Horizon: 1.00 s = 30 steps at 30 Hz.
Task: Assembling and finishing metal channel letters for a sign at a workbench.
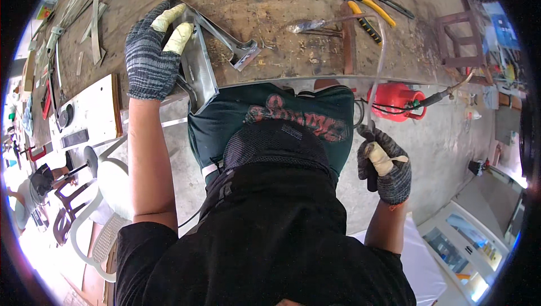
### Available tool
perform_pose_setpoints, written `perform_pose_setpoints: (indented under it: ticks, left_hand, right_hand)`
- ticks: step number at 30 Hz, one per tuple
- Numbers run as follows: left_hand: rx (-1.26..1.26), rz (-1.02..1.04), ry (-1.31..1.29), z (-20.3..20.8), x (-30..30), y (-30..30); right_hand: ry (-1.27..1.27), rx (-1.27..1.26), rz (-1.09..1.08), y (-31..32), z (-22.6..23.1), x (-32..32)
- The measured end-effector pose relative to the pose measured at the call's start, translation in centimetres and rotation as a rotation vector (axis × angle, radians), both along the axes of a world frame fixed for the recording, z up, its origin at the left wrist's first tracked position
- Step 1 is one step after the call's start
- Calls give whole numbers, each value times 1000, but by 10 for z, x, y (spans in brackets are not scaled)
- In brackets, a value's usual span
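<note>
I have the left hand (pixel 152 52), gloved in grey knit with taped fingers, grasping the left edge of a sheet-metal channel (pixel 200 69). The channel is at the near edge of the surface (pixel 298 60), left of the middle, its near end reaching out over the lap. It forms an open trough, and I see only bare grey metal inside. Its long axis runs from the far side toward the body, slanting slightly to the right. A folded metal strip (pixel 218 34) angles off rightward beside it; whether they are joined, I cannot tell.

My right hand (pixel 389 165) is closed around the dark handle of a long thin rod (pixel 378 66). The rod runs away from me, then curves left over the surface, its tip pointing left.

To the right, below the surface's edge, sits a red gas cylinder (pixel 389 102), its contents hidden. A glass-doored white cabinet (pixel 465 244) holds things too blurred to identify. Red script lettering (pixel 324 125) crosses the dark green shorts (pixel 222 117).
</note>
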<state>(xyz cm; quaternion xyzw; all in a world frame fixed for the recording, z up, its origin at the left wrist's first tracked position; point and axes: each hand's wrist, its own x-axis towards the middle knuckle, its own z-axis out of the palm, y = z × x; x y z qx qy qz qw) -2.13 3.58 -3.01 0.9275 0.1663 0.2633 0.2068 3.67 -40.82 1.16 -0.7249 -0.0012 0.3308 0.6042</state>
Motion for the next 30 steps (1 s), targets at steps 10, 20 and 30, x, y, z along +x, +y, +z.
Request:
perform_pose_setpoints:
  ticks: [10, 20, 30]
  left_hand:
    - [-62, -3, -13, -4, -1, 2]
    - [-42, -21, -45, -7, -1, 5]
    - [-83, -7, 32, -6, -2, 5]
  right_hand:
    - [178, -27, 31, -1, -6, -4]
    - [167, -102, 68, 4, -18, -2]
    - [177, -141, 1, 7, -26, -9]
